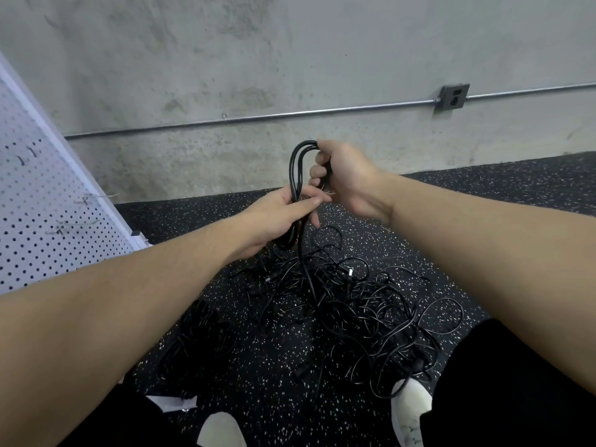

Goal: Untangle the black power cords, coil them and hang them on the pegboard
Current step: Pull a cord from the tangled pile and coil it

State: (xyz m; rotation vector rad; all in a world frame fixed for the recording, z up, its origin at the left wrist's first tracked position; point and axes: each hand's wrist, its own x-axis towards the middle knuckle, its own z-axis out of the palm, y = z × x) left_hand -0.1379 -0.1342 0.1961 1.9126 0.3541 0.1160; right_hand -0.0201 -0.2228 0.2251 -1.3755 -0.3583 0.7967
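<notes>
black cord loops are held up by both hands, right hand gripping the top and left hand pinching lower, but the tail runs into the floor pile and could snag if pulled.

The one camera sits on my head, wide-angle, tilted forward and down along my outstretched forearms. It faces the concrete wall ahead, with the pegboard at the left edge and the speckled floor close below, down to my shoes at the bottom edge.
</notes>
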